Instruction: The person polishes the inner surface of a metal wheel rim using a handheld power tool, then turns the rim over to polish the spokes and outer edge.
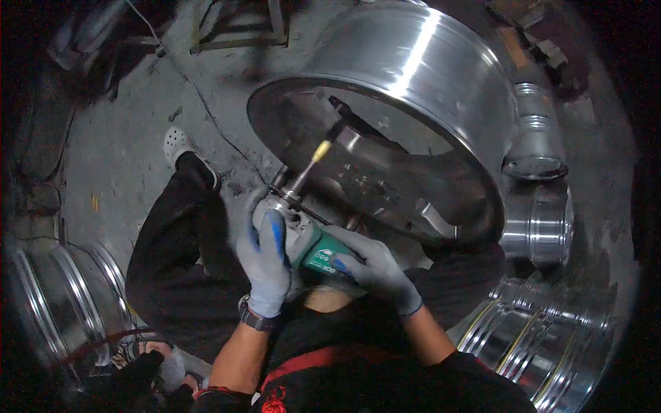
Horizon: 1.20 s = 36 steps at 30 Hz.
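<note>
A green and grey power grinder (322, 253) is held low in front of my body, its shaft pointing up and away. My gloved left hand (267, 258) wraps round the grey head end. Around the green body closes my right hand (375, 265), also in a grey glove with blue patches. The shaft carries a yellow section (321, 151) and a dark tip, which reaches inside the open face of a large shiny metal wheel (441, 65). This wheel is tilted toward me, showing its dark inner face with cut-outs and small holes.
More metal wheels stand at the left (72, 289), the right (540, 224) and the lower right (544, 344). A cable (200, 93) runs over the grey floor (124, 144). A metal frame (237, 45) stands at the back. My foot in a white clog (177, 141) is left of the wheel.
</note>
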{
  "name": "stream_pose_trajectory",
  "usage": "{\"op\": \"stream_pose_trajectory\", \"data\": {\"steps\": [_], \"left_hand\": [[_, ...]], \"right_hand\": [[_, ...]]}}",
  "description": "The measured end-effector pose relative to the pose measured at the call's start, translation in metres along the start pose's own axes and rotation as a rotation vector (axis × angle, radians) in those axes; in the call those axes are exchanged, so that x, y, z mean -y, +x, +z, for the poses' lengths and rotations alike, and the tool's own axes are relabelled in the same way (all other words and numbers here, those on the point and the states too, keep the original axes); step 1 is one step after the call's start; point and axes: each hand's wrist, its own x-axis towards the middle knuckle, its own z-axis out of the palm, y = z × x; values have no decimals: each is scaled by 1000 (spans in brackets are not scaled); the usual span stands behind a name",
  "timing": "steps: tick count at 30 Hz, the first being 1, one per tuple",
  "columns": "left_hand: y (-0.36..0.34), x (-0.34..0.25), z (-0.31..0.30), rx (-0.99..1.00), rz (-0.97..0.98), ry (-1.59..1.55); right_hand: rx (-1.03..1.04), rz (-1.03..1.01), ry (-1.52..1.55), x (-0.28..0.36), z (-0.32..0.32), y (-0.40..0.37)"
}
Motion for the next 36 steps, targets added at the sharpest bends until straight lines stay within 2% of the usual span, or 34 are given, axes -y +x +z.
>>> {"op": "stream_pose_trajectory", "data": {"steps": [6, 12, 13, 15, 17, 19, 22, 28, 30, 35, 36], "left_hand": [[1, -1, -5, 14, 0, 42], [-12, 2, 10, 89, -126, -146], [-12, 3, 8, 92, -75, -101], [-8, 0, 4, 86, -91, -83], [-1, -1, -2, 76, -102, -59], [7, 3, -11, 40, 20, 63], [18, -1, -22, -29, -34, -23], [28, -3, -32, -59, 97, 64], [23, -3, -28, -43, -3, 6], [6, 11, -14, 45, -12, 63], [3, 12, -10, 69, -30, -17]], "right_hand": [[10, 14, 11, 0, 9, 6], [-27, -49, -108, -30, 10, -19], [-42, -70, -69, -30, 10, -18], [-55, -95, -28, -26, 12, -15], [-9, 0, -50, -15, 12, -6], [-9, -24, -47, -9, 17, 6], [-5, -48, -13, 6, 23, 23], [10, -87, -25, 9, 26, 35], [16, -89, -51, 6, 25, 30], [-4, -12, -23, -2, 20, 7], [1, -12, -27, -7, 20, 2]]}}
